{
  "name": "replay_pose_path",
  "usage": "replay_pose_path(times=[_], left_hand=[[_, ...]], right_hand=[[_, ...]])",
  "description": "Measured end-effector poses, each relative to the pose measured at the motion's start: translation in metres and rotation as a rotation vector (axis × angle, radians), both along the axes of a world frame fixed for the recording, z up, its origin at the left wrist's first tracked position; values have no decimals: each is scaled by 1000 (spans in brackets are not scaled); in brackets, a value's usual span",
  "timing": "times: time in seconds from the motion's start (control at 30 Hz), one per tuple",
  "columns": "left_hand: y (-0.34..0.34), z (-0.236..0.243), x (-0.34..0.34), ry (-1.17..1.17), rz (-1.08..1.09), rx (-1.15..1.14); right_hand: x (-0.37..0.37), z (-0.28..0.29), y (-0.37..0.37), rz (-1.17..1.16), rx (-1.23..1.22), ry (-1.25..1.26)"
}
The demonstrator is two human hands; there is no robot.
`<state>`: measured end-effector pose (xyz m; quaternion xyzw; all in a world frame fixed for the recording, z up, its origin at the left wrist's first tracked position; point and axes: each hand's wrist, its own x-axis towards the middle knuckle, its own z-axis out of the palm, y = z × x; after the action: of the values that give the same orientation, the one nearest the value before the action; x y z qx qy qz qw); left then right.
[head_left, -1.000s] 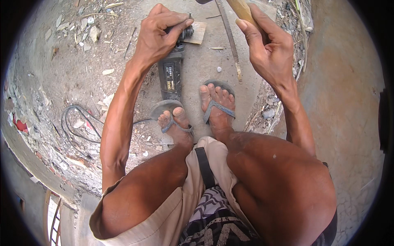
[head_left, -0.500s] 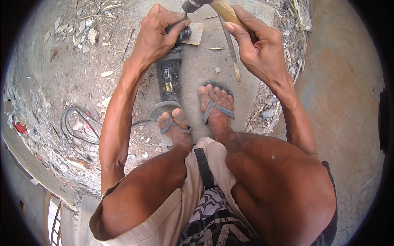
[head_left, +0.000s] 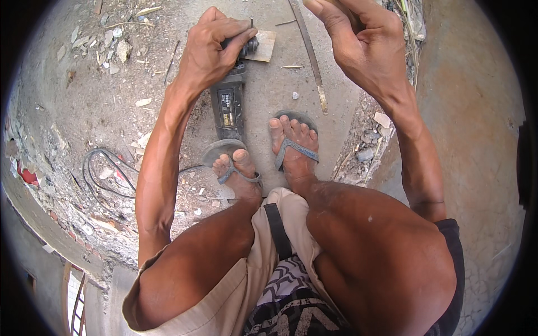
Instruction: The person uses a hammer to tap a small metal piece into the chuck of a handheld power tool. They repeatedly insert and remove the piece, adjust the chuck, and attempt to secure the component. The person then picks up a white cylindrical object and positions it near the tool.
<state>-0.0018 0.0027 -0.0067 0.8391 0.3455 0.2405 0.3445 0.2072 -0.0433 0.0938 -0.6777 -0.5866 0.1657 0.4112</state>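
Note:
My left hand [head_left: 216, 45] is closed around a thin upright metal pin [head_left: 251, 23] at the black head of a power tool, an angle grinder by its shape [head_left: 227, 109], lying lengthwise above my left foot. A square wooden piece [head_left: 263, 47] is beside that head. My right hand [head_left: 367, 50] is raised at the top right, fingers curled in a grip on the wooden-handled hammer seen in the earlier frames; its head is now out of view and the handle is largely hidden by the fingers.
My sandalled feet [head_left: 294, 154] stand below the tool on dusty concrete. A long narrow strip [head_left: 314, 67] lies to the right. A cable [head_left: 98, 168] coils at left among rubble [head_left: 123, 50]. A smooth concrete surface [head_left: 465, 168] runs along the right side.
Half a second ago the hammer head had come down to the pin; now my right hand has risen upward and to the right, out of that position. My left hand stays in place.

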Motion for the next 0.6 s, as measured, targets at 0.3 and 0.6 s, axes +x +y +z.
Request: replay_pose_path(times=[0.3,0.6], left_hand=[[-1,2,1,-42,25,4],[0,0,0,-61,-1,50]], right_hand=[[36,12,-5,329,-198,-52],[32,28,4,305,-551,4]])
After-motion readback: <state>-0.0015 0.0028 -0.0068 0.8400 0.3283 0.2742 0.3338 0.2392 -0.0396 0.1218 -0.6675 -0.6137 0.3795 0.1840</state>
